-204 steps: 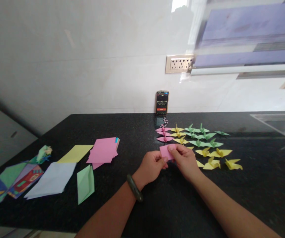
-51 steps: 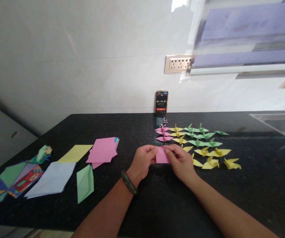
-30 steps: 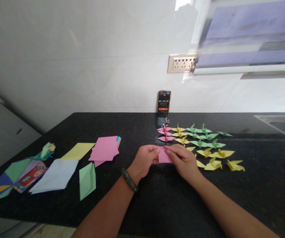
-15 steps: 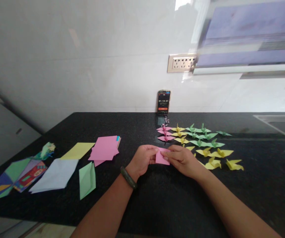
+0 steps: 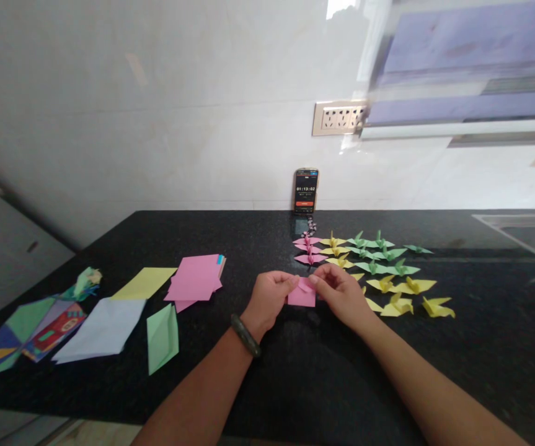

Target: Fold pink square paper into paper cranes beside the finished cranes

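Note:
A small folded piece of pink paper (image 5: pixel 301 297) is held up between my two hands above the dark countertop. My left hand (image 5: pixel 269 300) pinches its left upper edge between thumb and fingers. On the other side my right hand (image 5: pixel 341 294) grips the upper right corner, thumb on the near face. A small flap shows at the paper's top edge. Just beyond my hands sit pink paper cranes (image 5: pixel 310 258), with yellow cranes (image 5: pixel 397 305) and green cranes (image 5: pixel 401 267) in rows to the right.
Left of my hands lie a stack of pink paper (image 5: pixel 195 279), a folded green sheet (image 5: pixel 162 341), white paper (image 5: pixel 104 328), yellow paper (image 5: pixel 144 283) and a colourful packet (image 5: pixel 56 331). A phone (image 5: pixel 305 191) showing a timer leans on the wall. A sink edge (image 5: pixel 518 238) is at the right.
My right hand has drawn back toward the paper's upper right corner, uncovering more of its face. A flap at the top edge is now visible. The paper has shifted slightly left in view.

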A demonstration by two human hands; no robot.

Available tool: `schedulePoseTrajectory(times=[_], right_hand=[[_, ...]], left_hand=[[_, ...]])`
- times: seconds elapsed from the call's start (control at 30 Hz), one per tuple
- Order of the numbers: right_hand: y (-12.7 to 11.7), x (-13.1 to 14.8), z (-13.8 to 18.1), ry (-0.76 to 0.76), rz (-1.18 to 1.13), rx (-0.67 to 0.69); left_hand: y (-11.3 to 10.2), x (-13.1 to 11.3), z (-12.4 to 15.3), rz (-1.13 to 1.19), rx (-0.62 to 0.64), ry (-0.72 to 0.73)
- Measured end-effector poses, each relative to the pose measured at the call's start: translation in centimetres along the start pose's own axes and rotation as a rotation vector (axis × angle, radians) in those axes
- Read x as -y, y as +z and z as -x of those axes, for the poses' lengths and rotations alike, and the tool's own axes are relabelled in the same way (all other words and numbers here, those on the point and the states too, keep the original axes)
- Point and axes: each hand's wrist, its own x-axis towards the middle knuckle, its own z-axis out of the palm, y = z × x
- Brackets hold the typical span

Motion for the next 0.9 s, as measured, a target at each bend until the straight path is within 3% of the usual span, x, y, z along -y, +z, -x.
schedulePoseTrajectory(times=[0.07,0.17,0.3,0.43,0.57,0.77,0.9], right_hand=[[0.4,-0.3,0.0,0.11,-0.019,0.074],[0.7,-0.4,0.0,0.129,0.019,0.177],[0.6,0.1,0.2,0.035,0.131,0.129],[0.6,0.4,0.3,-0.011,0.09,0.126],[0.6,-0.1,0.1,0.03,-0.032,0.103],[0.0,-0.7,-0.3,0.058,-0.111,-0.068],[-0.3,-0.2,-0.1,0.045,-0.141,0.048]], left_hand=[[0.1,-0.2,0.1,-0.038,-0.002,0.029],[0.3,-0.5,0.4,-0.104,-0.022,0.087],[0.4,-0.6,0.5,-0.108,-0.058,0.132],[0.4,-0.5,0.3,0.027,-0.057,0.06],[0.3,-0.7,0.2,0.125,0.023,-0.039],[0.3,-0.8,0.8,-0.164,0.176,-0.109],[0.3,-0.9,0.9,-0.126,0.28,-0.13]])
